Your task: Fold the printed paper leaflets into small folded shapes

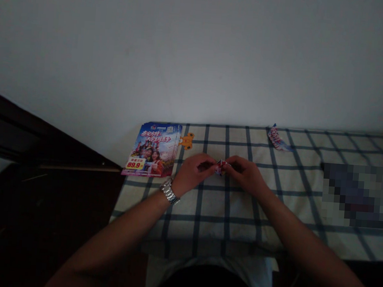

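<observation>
My left hand (192, 170) and my right hand (246, 173) meet over a checked cloth (226, 207), both pinched on a small folded piece of red, white and blue paper (221, 166) held between their fingertips. A metal watch (169, 191) sits on my left wrist. A stack of colourful flyers (153, 149) lies just left of my left hand. A torn strip of the same printed paper (277, 139) lies farther back on the right.
A white wall (198, 52) rises directly behind the cloth-covered surface. Dark wooden furniture (37, 185) fills the left side. A blurred-out patch (355, 194) covers something on the cloth at the right. An orange bear print (187, 140) shows by the flyers.
</observation>
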The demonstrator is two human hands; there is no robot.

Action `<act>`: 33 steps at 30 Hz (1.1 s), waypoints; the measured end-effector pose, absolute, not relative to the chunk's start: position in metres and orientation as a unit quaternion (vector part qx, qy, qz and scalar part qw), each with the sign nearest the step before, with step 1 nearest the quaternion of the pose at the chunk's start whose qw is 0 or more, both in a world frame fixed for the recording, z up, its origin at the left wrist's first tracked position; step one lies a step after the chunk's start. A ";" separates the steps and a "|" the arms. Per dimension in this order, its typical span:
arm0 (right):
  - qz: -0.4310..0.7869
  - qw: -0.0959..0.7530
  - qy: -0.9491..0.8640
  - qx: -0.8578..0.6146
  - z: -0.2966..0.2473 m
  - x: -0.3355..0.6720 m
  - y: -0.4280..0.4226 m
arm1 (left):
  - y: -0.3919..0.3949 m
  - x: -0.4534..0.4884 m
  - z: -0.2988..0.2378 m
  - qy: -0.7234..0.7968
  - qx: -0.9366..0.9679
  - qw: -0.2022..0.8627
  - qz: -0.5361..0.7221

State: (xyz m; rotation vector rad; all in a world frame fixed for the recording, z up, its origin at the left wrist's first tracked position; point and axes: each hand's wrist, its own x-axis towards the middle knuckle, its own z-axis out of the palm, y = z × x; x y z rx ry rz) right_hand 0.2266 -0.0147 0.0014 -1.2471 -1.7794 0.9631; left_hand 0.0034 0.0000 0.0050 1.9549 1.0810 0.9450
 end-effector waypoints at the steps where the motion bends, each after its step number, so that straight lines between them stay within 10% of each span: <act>1: 0.371 0.373 -0.698 -0.485 0.002 0.226 -0.015 | 0.000 0.003 0.005 0.414 0.760 0.343 0.366; 33: 0.269 0.409 -0.768 -0.412 0.002 0.225 -0.014 | -0.001 0.004 0.004 0.380 0.762 0.348 0.392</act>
